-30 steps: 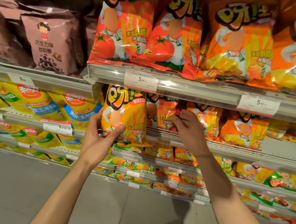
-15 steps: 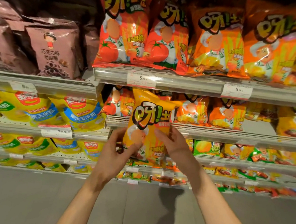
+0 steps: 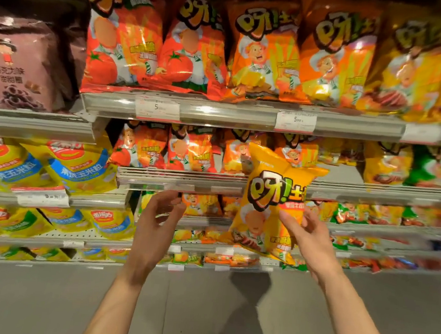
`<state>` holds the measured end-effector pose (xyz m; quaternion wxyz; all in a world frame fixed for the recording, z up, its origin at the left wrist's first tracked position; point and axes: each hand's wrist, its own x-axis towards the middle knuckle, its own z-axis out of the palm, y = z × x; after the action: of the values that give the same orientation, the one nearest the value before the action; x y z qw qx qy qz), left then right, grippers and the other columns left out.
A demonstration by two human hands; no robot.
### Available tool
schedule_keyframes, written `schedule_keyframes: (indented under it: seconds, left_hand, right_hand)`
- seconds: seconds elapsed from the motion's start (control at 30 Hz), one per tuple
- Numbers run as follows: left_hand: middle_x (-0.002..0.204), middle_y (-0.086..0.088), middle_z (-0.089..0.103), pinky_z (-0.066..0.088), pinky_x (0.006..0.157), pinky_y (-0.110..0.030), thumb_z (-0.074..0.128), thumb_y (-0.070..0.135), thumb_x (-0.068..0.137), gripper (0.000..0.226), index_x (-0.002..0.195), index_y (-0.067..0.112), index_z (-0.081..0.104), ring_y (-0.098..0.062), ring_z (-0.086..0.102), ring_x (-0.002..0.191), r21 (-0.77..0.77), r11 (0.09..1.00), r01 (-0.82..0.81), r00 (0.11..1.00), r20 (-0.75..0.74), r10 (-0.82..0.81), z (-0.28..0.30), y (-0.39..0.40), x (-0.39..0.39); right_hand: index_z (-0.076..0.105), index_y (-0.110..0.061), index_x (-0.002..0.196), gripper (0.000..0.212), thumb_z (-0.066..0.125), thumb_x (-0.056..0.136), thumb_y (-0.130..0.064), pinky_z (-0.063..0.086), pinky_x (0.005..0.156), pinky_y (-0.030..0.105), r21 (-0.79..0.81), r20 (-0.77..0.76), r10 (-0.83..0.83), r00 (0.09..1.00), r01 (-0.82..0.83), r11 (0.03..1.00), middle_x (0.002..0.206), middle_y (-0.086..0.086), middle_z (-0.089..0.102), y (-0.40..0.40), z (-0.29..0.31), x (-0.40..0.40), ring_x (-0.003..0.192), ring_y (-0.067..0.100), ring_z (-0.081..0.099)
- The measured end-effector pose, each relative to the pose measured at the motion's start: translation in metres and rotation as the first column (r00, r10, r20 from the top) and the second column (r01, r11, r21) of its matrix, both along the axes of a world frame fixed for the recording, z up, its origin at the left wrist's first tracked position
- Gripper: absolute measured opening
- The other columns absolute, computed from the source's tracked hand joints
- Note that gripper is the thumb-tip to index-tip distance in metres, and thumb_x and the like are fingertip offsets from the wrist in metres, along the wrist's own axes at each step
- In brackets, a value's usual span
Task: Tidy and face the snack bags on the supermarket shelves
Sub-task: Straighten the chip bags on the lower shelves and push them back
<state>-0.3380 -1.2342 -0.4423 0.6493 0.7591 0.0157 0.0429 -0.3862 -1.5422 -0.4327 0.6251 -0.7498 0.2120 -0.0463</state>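
Gripping one yellow snack bag (image 3: 272, 202) at its lower right side, the right hand (image 3: 306, 234) has its thumb laid across the front while the other fingers are hidden behind the pack. The bag is held upright in the air, in front of the second shelf (image 3: 179, 181), not resting on anything. The left hand (image 3: 158, 220) is held apart to the left, fingers loosely curled, with nothing in it. Behind, the second shelf's row of orange bags (image 3: 188, 150) is seen, and a gap (image 3: 341, 172) lies just right of the raised bag. Held on one side only, the slick, puffy pack could be twisted or dropped. Neighbouring bags might be toppled if it were pushed in carelessly.
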Motion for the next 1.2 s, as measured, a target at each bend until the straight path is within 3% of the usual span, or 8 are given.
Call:
schedule_keyframes:
  seconds: [0.13,0.27,0.5,0.67,0.77,0.87,1.07,1.2]
  left_hand:
    - [0.096,0.015,0.073,0.048,0.075,-0.007,0.069,0.019,0.098,0.021,0.118,0.020,0.067,0.008,0.067,0.091,0.001,1.000,-0.009,1.000,-0.004,0.009,-0.004,-0.059,0.007]
    - [0.098,-0.008,0.065,0.047,0.074,-0.006,0.063,0.000,0.099,0.015,0.113,0.005,0.064,0.004,0.063,0.082,-0.052,0.999,0.004,1.000,0.002,-0.004,-0.003,-0.139,0.012]
    - [0.094,0.001,0.070,0.049,0.082,-0.010,0.068,0.005,0.097,0.018,0.107,0.019,0.065,-0.002,0.066,0.089,-0.032,0.997,-0.064,0.998,-0.020,0.063,-0.021,-0.255,0.021]
    - [0.088,0.020,0.069,0.053,0.098,-0.037,0.069,0.014,0.098,0.020,0.108,0.029,0.065,-0.013,0.067,0.097,0.031,0.997,-0.075,0.997,-0.025,0.076,-0.035,-0.289,0.039]
    - [0.117,0.018,0.068,0.051,0.105,-0.046,0.071,0.039,0.094,0.023,0.115,0.044,0.062,-0.011,0.062,0.115,0.205,0.972,-0.116,0.991,0.082,0.101,-0.027,-0.303,0.058]
    - [0.151,-0.001,0.045,0.034,0.118,-0.045,0.065,0.054,0.092,0.039,0.129,0.043,0.058,-0.021,0.039,0.143,0.462,0.878,-0.128,0.979,0.200,0.038,-0.018,-0.312,0.081]
    - [0.167,-0.013,0.023,0.024,0.124,-0.047,0.074,0.037,0.094,0.057,0.146,0.025,0.054,-0.029,0.019,0.155,0.570,0.820,-0.050,0.989,0.143,-0.040,-0.011,-0.321,0.111]
    - [0.167,-0.007,0.022,0.023,0.122,-0.037,0.073,0.035,0.094,0.055,0.145,0.024,0.055,-0.022,0.020,0.155,0.547,0.836,-0.040,0.989,0.141,-0.045,-0.015,-0.319,0.113]
  right_hand:
    - [0.060,-0.041,0.128,0.075,0.076,0.065,-0.078,0.048,0.103,0.038,-0.003,0.008,-0.014,1.000,0.014,1.000,0.138,-0.009,0.064,-0.065,-0.010,-0.003,0.127,0.015,0.061]
    - [0.070,-0.029,0.118,0.025,0.073,0.093,-0.032,0.054,0.078,0.025,0.117,0.074,0.055,0.996,-0.063,0.991,0.111,-0.006,0.078,-0.141,-0.014,0.008,0.107,0.016,0.072]
    - [0.068,-0.034,0.120,0.033,0.075,0.088,-0.042,0.056,0.064,0.013,0.075,0.063,0.090,0.994,-0.095,0.993,0.104,-0.010,0.079,-0.252,-0.018,0.015,0.092,0.007,0.075]
    - [0.068,-0.044,0.119,0.037,0.071,0.084,-0.056,0.057,0.067,0.015,0.041,0.072,0.095,0.993,-0.098,0.994,0.109,-0.018,0.077,-0.286,-0.011,0.043,0.095,-0.001,0.073]
    - [0.066,-0.048,0.120,0.049,0.068,0.077,-0.070,0.055,0.074,0.021,0.017,0.072,0.052,0.996,-0.053,0.998,0.107,-0.024,0.075,-0.290,-0.006,0.071,0.097,-0.003,0.071]
    - [0.064,-0.061,0.104,0.028,0.066,0.078,-0.073,0.051,0.066,0.010,-0.019,0.098,0.077,0.992,-0.075,0.997,0.095,-0.039,0.070,-0.286,-0.001,0.098,0.090,-0.014,0.067]
    - [0.053,-0.044,0.134,0.049,0.062,0.091,-0.065,0.051,0.102,0.038,-0.057,0.208,0.075,0.975,-0.064,0.996,0.134,-0.015,0.062,-0.286,0.008,0.150,0.123,0.012,0.058]
    - [0.049,-0.031,0.146,0.056,0.062,0.096,-0.054,0.044,0.106,0.033,-0.076,0.254,0.061,0.965,-0.043,0.996,0.143,-0.009,0.057,-0.285,0.003,0.170,0.132,0.015,0.052]
